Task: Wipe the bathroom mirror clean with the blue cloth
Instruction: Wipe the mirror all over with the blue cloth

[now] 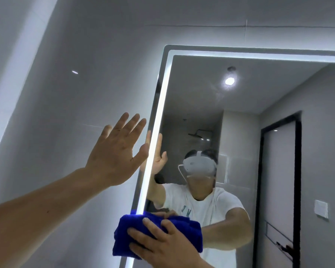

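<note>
Wiping in progress: right hand [162,242] presses folded blue terry cloth [157,235] on lit left edge of rectangular LED-framed bathroom mirror [240,132], fingers spread over cloth. Left hand [116,151] flat, fingers straight, braced on grey tiled wall [75,113], empty. Haze visible upper glass; most of pane likely left.

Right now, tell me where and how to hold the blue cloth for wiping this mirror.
Probably hold the blue cloth across its broad outer face, coming from the room side with the palm toward the mirror. It is folded into a thick pad lying against the glass at the lit left edge, so spread fingers, as the right hand has them, press it evenly. The left hand is open by the wall.
</note>
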Tool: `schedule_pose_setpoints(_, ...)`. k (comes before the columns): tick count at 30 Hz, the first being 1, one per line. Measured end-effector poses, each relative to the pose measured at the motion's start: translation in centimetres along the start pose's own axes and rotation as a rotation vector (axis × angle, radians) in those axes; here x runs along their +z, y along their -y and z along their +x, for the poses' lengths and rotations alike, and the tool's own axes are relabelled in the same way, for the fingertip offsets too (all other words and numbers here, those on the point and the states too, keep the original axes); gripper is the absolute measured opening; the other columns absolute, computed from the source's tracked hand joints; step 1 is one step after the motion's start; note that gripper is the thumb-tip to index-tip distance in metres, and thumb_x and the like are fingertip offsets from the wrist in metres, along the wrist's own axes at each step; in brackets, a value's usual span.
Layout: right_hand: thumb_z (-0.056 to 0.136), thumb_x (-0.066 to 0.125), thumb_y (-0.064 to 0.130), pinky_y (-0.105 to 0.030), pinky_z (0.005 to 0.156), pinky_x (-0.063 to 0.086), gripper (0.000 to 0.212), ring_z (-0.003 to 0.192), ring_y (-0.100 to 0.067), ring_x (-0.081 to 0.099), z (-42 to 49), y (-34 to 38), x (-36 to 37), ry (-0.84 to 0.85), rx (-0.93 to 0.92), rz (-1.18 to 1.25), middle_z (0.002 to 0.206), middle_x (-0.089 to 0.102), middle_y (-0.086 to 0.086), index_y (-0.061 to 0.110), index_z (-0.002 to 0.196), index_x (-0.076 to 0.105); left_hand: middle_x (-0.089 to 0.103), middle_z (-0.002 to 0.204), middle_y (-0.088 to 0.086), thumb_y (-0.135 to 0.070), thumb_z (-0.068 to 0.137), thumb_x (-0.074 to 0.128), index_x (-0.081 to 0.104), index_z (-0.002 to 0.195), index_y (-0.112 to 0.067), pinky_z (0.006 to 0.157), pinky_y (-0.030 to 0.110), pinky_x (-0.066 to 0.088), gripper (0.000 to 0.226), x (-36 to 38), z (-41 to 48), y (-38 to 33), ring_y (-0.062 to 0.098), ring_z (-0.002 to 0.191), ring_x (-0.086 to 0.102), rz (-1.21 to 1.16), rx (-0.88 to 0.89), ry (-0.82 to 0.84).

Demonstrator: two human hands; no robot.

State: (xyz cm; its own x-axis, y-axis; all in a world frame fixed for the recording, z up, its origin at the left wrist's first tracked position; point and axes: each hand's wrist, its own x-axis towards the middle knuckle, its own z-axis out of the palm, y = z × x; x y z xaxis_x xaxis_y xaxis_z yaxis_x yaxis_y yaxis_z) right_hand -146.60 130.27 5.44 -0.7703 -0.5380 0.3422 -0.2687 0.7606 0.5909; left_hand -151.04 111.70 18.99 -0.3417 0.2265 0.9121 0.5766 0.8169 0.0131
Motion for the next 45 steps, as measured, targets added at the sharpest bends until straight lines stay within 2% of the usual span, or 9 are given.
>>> schedule_pose_setpoints(2, 0.100, 0.024, 0.048, -0.055, 0.106, 0.037, 0.045, 0.140, -0.019, 0.033, -0.2, -1.7, 1.6, 0.006, -0.173, -0.163, 0.148, 0.042, 0.011, 0.041, 0.133, 0.054, -0.013, 0.162, -0.013, -0.067, 0.083, -0.007, -0.006, 0.153, -0.037, 0.122, 0.045, -0.004, 0.077, 0.2, -0.7, -0.5, 0.009, 0.148, -0.017, 0.005, 0.008, 0.020)
schedule_pose_setpoints(3, 0.098, 0.041, 0.042, -0.055, 0.108, 0.034, 0.045, 0.142, -0.024, 0.027, -0.4, -3.3, 1.1, -0.012, -0.261, -0.225, 0.154, 0.032, 0.008, 0.034, 0.142, 0.043, -0.013, 0.162, -0.014, -0.066, 0.084, -0.007, -0.005, 0.154, -0.037, 0.122, 0.045, -0.005, 0.076, 0.3, -1.1, -0.8, 0.009, 0.148, -0.017, 0.012, 0.016, 0.025)
schedule_pose_setpoints(6, 0.081, 0.070, 0.032, -0.047, 0.105, 0.030, 0.063, 0.138, -0.026, 0.034, 1.1, -7.2, -2.0, -0.292, -0.043, -0.310, 0.154, 0.034, 0.008, 0.035, 0.139, 0.044, -0.008, 0.163, -0.012, -0.066, 0.086, -0.010, 0.001, 0.156, -0.034, 0.122, 0.044, -0.003, 0.077, 0.6, -2.2, -1.2, 0.010, 0.150, -0.013, 0.005, 0.050, 0.015)
schedule_pose_setpoints(14, 0.091, 0.056, 0.022, -0.050, 0.098, 0.034, 0.048, 0.134, -0.033, 0.034, 7.0, -10.7, -8.4, -0.592, 0.336, -0.303, 0.154, 0.035, 0.000, 0.027, 0.138, 0.047, 0.000, 0.164, -0.008, -0.059, 0.092, 0.006, 0.005, 0.156, -0.030, 0.123, 0.046, 0.000, 0.071, 0.9, -3.8, 0.4, 0.013, 0.151, -0.006, 0.001, -0.002, -0.010)
schedule_pose_setpoints(18, 0.090, 0.056, 0.023, -0.050, 0.096, 0.034, 0.052, 0.133, -0.033, 0.034, 6.0, -8.2, -5.6, -0.535, 0.218, -0.310, 0.154, 0.035, 0.000, 0.026, 0.141, 0.044, 0.001, 0.165, -0.006, -0.056, 0.093, 0.009, 0.005, 0.157, -0.027, 0.122, 0.046, 0.001, 0.070, 2.3, -5.9, 0.9, 0.015, 0.151, -0.006, 0.006, -0.020, 0.054)
schedule_pose_setpoints(31, 0.078, 0.074, 0.026, -0.048, 0.096, 0.044, 0.065, 0.133, -0.032, 0.037, -4.8, 3.7, 9.4, 0.200, -0.432, -0.226, 0.152, 0.038, 0.000, 0.024, 0.138, 0.050, -0.004, 0.165, -0.007, -0.060, 0.092, 0.007, 0.002, 0.156, -0.032, 0.122, 0.050, 0.000, 0.071, 2.9, -11.4, 1.6, 0.014, 0.151, -0.010, 0.017, -0.140, 0.136)
schedule_pose_setpoints(36, 0.095, 0.055, 0.019, -0.046, 0.113, 0.019, 0.050, 0.143, -0.027, 0.023, -6.4, 0.3, 7.4, 0.331, -0.666, -0.266, 0.157, 0.027, 0.004, 0.026, 0.142, 0.044, -0.003, 0.165, -0.005, -0.059, 0.091, 0.006, 0.002, 0.156, -0.029, 0.121, 0.052, 0.003, 0.072, 2.0, -12.4, 2.0, 0.015, 0.151, -0.009, 0.019, -0.139, 0.188)
schedule_pose_setpoints(40, 0.068, 0.078, 0.023, -0.049, 0.095, 0.046, 0.058, 0.129, -0.027, 0.049, -4.4, -2.9, 1.8, 0.074, -0.509, -0.278, 0.141, 0.052, 0.007, 0.032, 0.124, 0.064, -0.003, 0.165, -0.005, -0.059, 0.092, 0.007, 0.002, 0.156, -0.030, 0.122, 0.051, 0.002, 0.071, 2.4, -12.3, 2.2, 0.015, 0.151, -0.009, 0.025, -0.131, 0.158)
schedule_pose_setpoints(45, 0.091, 0.055, 0.028, -0.045, 0.104, 0.024, 0.047, 0.140, -0.027, 0.028, 1.5, -3.6, -1.0, -0.170, -0.176, -0.293, 0.155, 0.031, 0.009, 0.035, 0.137, 0.048, 0.000, 0.165, -0.005, -0.057, 0.095, 0.009, 0.003, 0.157, -0.028, 0.121, 0.048, 0.000, 0.068, 3.9, -12.5, 2.0, 0.016, 0.151, -0.006, 0.009, -0.137, 0.125)
